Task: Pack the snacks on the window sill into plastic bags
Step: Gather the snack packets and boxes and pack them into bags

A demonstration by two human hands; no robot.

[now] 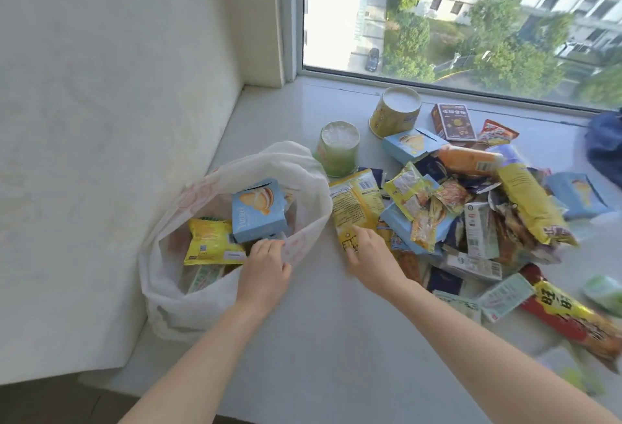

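Left hand (266,265) pinching plastic bag (175,305) rim, right hand (373,255) grasping yellow packet (356,201), red pack (565,312) lettered 旺旺

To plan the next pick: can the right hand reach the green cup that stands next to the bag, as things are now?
Probably yes. The right hand touches the yellow packet, and the green cup stands just beyond it beside the plastic bag; only that flat packet lies between.
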